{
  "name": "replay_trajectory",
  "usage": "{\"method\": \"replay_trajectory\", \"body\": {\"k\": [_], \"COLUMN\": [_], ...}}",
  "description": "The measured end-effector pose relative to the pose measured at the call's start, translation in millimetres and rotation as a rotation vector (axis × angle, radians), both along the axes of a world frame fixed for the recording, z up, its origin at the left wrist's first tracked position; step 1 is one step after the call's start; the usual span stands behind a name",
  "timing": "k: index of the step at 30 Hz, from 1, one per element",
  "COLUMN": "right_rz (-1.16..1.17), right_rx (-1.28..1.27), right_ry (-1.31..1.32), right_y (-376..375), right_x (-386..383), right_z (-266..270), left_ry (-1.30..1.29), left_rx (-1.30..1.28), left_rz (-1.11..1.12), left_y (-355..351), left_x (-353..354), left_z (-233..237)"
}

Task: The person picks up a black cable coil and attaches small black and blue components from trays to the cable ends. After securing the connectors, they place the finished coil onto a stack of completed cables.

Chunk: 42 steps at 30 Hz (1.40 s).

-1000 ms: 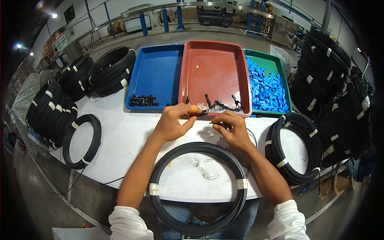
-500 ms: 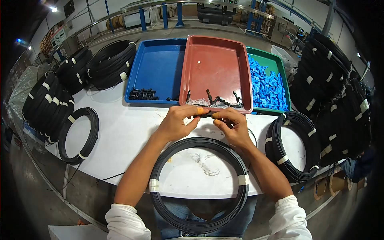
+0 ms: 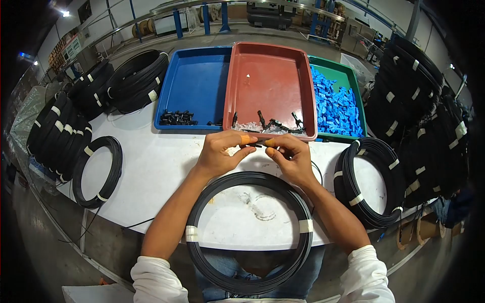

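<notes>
My left hand (image 3: 225, 151) and my right hand (image 3: 292, 155) meet in front of the red tray, fingers closed in a pinch. Between their fingertips is a small black connector part (image 3: 257, 145), mostly covered. Some fingers wear orange covers. Below the hands, a coil of black cable (image 3: 247, 286) bound with white tape leans on the table's front edge, over my lap. A thin black cable (image 3: 320, 174) curves up beside my right wrist; its end is hidden.
The red tray (image 3: 268, 76) holds black parts and whitish bits. Black parts lie in the blue tray (image 3: 197, 81), many blue clips (image 3: 336, 108) in the green tray (image 3: 359, 83). Cable coils stand left (image 3: 118, 166) and right (image 3: 348, 187); taller stacks (image 3: 404, 81) rise behind.
The hands stay at nearly the same spot, fingertips a little shifted; less of the black part shows by the right fingers. The whole view has moved slightly.
</notes>
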State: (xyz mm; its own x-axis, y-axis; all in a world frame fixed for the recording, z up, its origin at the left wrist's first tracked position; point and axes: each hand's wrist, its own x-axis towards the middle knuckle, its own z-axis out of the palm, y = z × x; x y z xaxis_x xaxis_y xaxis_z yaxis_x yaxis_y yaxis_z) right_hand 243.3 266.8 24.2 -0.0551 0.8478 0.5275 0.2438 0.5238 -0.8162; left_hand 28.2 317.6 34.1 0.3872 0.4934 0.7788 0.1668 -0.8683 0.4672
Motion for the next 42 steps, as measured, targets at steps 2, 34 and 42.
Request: {"method": "replay_trajectory", "body": {"k": [2,34,42], "right_rz": [-0.001,0.037,0.020], "right_rx": [-0.031,-0.236,-0.264], "right_ry": [-0.005,0.068,0.013], "right_y": [-2,-6,-8], "right_x": [-1,-16,-17], "right_z": [3,4,14], "left_ry": [0.007,0.011,0.017], "left_rx": [0.037,0.245,0.273], "left_rz": [-0.004,0.072,0.112], "left_y": [-2,-2,-2], "left_x": [1,2,2], "left_z": [3,4,2]}}
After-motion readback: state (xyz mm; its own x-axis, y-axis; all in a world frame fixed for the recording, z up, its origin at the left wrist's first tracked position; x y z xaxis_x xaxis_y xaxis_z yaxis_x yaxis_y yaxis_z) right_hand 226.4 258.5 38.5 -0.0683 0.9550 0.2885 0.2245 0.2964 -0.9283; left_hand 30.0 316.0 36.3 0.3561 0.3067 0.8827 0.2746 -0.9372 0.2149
